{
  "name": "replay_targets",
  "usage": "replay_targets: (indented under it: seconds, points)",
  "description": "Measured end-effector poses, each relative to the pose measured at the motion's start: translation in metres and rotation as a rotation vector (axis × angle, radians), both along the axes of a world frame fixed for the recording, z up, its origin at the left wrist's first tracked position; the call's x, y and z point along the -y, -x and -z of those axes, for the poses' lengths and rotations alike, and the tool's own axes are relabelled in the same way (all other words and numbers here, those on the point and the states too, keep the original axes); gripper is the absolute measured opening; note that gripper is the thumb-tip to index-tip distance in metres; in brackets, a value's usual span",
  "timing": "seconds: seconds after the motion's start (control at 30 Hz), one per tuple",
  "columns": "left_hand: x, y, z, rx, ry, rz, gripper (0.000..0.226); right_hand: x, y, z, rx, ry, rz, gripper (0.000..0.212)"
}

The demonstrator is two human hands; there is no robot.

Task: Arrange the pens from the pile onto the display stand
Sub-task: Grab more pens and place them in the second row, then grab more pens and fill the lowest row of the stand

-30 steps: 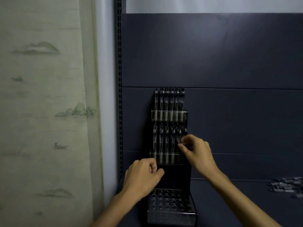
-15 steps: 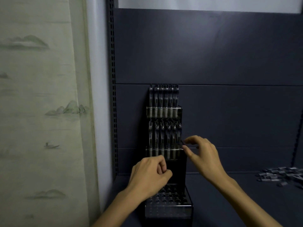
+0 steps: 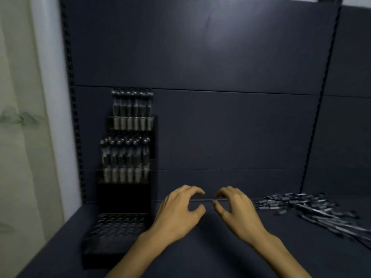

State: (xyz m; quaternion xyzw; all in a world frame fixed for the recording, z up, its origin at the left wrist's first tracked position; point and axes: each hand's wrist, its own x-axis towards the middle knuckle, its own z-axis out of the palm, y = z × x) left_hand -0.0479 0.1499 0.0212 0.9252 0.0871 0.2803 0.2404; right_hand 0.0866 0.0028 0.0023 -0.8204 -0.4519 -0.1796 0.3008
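- While both hands, left hand [image 3: 178, 211] and right hand [image 3: 237, 210], hover loosely curled and empty, pen pile [image 3: 313, 207] lies at 3 o'clock.
- Pens are probably light, stiff, slippery: pinch mid-barrel; display stand [image 3: 124, 177] stands at 9 o'clock.

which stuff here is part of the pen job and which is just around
Part of the job: display stand, pile of pens, left hand, right hand.
Just around: shelf, dark back panel, painted wall hanging.
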Motion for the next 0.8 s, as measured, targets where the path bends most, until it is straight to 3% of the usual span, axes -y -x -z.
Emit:
replay_targets:
  seconds: [0.37,0.8]
  points:
    - [0.079,-0.064,0.011,-0.087,-0.013,-0.106,0.037,0.068,-0.060,0.013,-0.048,0.078,-0.084,0.011]
    - [0.129,-0.127,0.029,-0.125,-0.028,0.033,0.030,0.144,-0.117,0.024,-0.048,0.104,0.038,0.008]
